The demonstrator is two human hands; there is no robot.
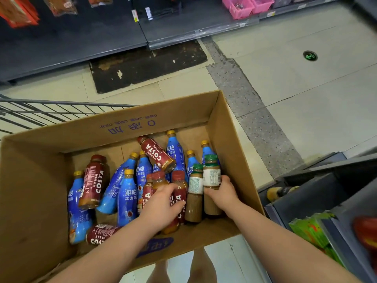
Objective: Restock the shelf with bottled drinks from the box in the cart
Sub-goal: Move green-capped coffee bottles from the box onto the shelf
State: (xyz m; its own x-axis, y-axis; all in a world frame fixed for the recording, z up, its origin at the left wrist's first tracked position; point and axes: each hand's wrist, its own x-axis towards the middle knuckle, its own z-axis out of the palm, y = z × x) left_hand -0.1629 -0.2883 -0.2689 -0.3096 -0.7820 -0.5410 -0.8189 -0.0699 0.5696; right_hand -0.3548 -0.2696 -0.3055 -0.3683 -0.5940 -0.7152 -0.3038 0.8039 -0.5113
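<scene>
Forearms (pixel 114 248) reach down into box (pixel 142 123) in cart (pixel 40 111), left hand (pixel 165 199) curled over upright red-cap bottles (pixel 179 178), right hand (pixel 222 192) wrapped round green-cap bottle (pixel 212 176); recommend firm mid-body grips and straight vertical lifts, clear of loose blue bottles (pixel 127 197) alongside.

Brown box (pixel 142 123) — blue bottles (pixel 127 199), maroon bottles (pixel 92 184), green-capped bottles (pixel 195 183).

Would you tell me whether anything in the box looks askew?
Yes: in the cardboard box, one red Costa bottle lies crosswise atop the jumbled blue bottles.
</scene>
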